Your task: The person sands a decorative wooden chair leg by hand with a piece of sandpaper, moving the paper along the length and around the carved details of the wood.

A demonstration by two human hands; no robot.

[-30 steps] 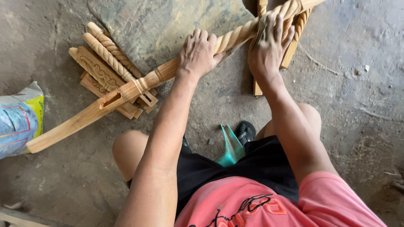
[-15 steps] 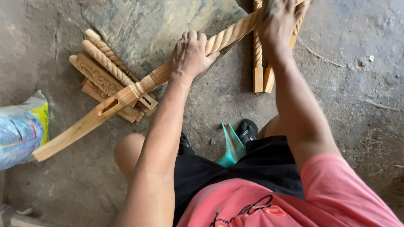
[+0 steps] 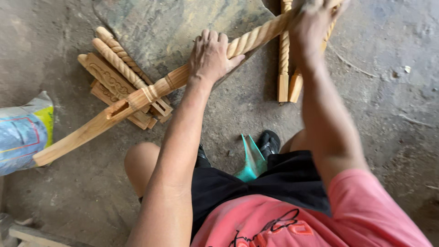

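We see a long twisted wooden post (image 3: 137,98) slanting across the concrete floor (image 3: 375,82), its plain squared end low at the left beside a printed sack (image 3: 23,132) and its rope-carved stretch rising to the top right. The left hand (image 3: 211,57) lies palm down over the post about midway, fingers curled across the spiral in a loose clasp. The right hand (image 3: 313,25) is wrapped around the post farther up, near the top edge; it is blurred there, so we think it is closed on the wood but cannot be sure how tightly. Under the post's lower half lies a stack of carved wooden pieces (image 3: 114,75). Two more twisted spindles (image 3: 286,68) lie just beyond the right forearm.
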